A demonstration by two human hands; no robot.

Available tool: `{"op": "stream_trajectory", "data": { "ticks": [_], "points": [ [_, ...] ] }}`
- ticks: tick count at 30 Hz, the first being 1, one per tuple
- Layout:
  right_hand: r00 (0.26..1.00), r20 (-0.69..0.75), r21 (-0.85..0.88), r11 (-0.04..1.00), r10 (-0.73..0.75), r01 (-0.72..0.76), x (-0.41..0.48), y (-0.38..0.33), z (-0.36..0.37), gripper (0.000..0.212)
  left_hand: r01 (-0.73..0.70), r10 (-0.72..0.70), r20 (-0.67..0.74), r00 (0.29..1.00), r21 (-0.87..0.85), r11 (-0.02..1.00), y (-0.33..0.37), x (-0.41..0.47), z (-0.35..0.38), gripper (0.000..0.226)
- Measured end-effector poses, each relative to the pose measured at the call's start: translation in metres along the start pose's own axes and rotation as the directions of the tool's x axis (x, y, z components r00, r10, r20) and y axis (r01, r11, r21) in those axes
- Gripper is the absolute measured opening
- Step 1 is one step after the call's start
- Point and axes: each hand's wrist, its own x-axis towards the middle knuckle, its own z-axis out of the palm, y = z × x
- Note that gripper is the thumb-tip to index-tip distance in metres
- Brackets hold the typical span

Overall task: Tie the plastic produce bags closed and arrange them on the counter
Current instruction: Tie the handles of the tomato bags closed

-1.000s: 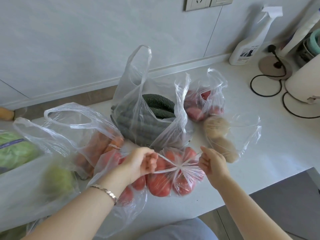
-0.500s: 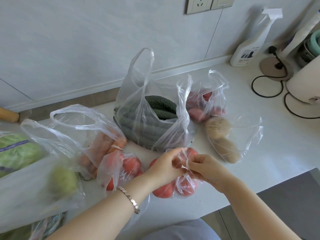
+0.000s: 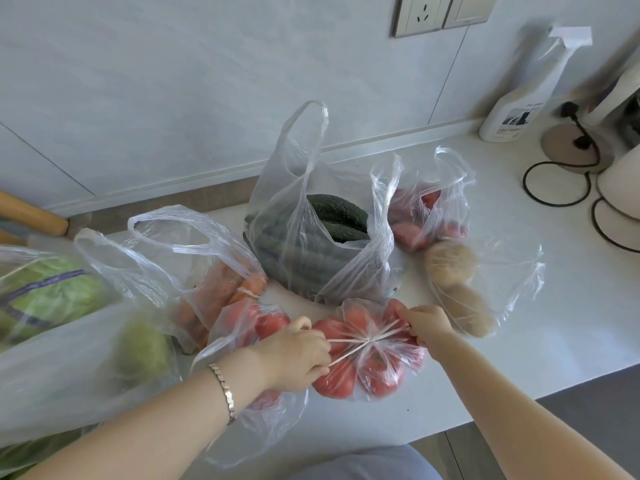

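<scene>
We are in the middle of tying the tomato bag (image 3: 375,370), which sits on the table (image 3: 554,327) near its front edge, just in front of the open cucumber bag (image 3: 304,251) and beside the potato bag (image 3: 485,292). Our left hand (image 3: 294,355) has its fingers (image 3: 317,346) curled tight around one handle and our right hand (image 3: 429,323) pinches the other, with both handles stretched into thin white strands that meet at a knot (image 3: 369,341) on top of the tomatoes. The knot looks snug, so we judge this bag nearly done. The next move calls for letting go without loosening it, perhaps after one more crossing. After that we should move to an untied bag, as the cucumber bag, the potato bag and the carrot bag (image 3: 207,278) all gape open. Half a second ago our hands were together over the bag top, crossing the handles, and now they have drawn apart to either side and pulled the strands taut. A full second ago they were spread in much the same way, so this seems to be a second pull on the knot.
</scene>
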Motion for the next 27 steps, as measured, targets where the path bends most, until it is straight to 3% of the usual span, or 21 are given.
{"op": "stream_trajectory", "data": {
  "ticks": [2,4,6,7,8,10,11,13,14,16,18,20,21,24,26,27],
  "points": [
    [0.99,-0.098,-0.126,0.988,-0.101,0.088,0.002,0.005,0.005,0.056,0.072,-0.071,0.018,0.997,-0.045,0.996,0.001,0.003,0.003,0.033],
    [0.978,-0.135,-0.245,0.962,-0.157,0.121,-0.003,0.005,0.005,0.054,0.178,-0.177,0.029,0.984,-0.26,0.949,0.013,0.006,-0.004,0.029],
    [0.976,-0.136,-0.327,0.938,-0.171,0.119,-0.018,-0.002,0.008,0.028,0.248,-0.276,-0.008,0.961,-0.409,0.878,0.022,-0.001,-0.018,0.021],
    [0.973,-0.13,-0.352,0.926,-0.193,0.136,-0.029,-0.007,0.01,0.022,0.261,-0.323,-0.095,0.942,-0.4,0.879,0.022,-0.01,-0.028,0.027],
    [0.957,-0.136,-0.369,0.91,-0.256,0.19,-0.045,-0.014,0.015,0.035,0.279,-0.363,-0.218,0.906,-0.337,0.899,0.018,-0.023,-0.038,0.035],
    [0.856,-0.103,-0.396,0.811,-0.506,0.432,-0.084,-0.029,0.026,0.046,0.371,-0.383,-0.403,0.831,-0.113,0.922,0.007,-0.051,-0.054,0.048],
    [0.788,-0.023,-0.411,0.725,-0.615,0.553,-0.107,-0.038,0.032,0.037,0.466,-0.439,-0.398,0.805,-0.031,0.884,-0.001,-0.065,-0.057,0.056],
    [0.73,0.245,-0.474,0.578,-0.638,0.664,-0.142,-0.05,0.051,0.017,0.669,-0.652,-0.217,0.726,0.006,0.743,-0.011,-0.09,-0.056,0.068],
    [0.731,0.382,-0.513,0.528,-0.565,0.677,-0.152,-0.051,0.063,0.02,0.733,-0.732,-0.115,0.671,-0.049,0.679,-0.015,-0.099,-0.052,0.065],
    [0.727,0.575,-0.568,0.456,-0.375,0.685,-0.169,-0.049,0.095,0.041,0.772,-0.798,-0.02,0.602,-0.239,0.589,-0.019,-0.114,-0.04,0.037],
    [0.743,0.64,-0.605,0.469,-0.196,0.644,-0.172,-0.037,0.132,0.062,0.727,-0.821,-0.02,0.571,-0.452,0.517,-0.026,-0.125,-0.029,0.018],
    [0.804,0.59,-0.674,0.504,-0.073,0.54,-0.165,-0.019,0.166,0.081,0.603,-0.831,-0.028,0.556,-0.674,0.427,-0.031,-0.131,-0.019,0.023],
    [0.835,0.548,-0.71,0.506,-0.038,0.489,-0.162,-0.012,0.178,0.08,0.514,-0.83,-0.034,0.557,-0.77,0.377,-0.032,-0.135,-0.017,0.026],
    [0.882,0.462,-0.786,0.418,-0.094,0.456,-0.148,-0.001,0.189,0.044,0.139,-0.807,-0.037,0.589,-0.979,0.146,-0.029,-0.144,-0.019,0.034],
    [0.878,0.46,-0.775,0.423,-0.131,0.469,-0.142,-0.003,0.178,0.034,-0.102,-0.809,-0.016,0.588,-0.993,-0.054,-0.029,-0.151,-0.024,0.04],
    [0.874,0.469,-0.743,0.476,-0.132,0.47,-0.139,-0.007,0.17,0.033,-0.171,-0.81,0.003,0.587,-0.977,-0.128,-0.029,-0.153,-0.027,0.039]
  ]
}}
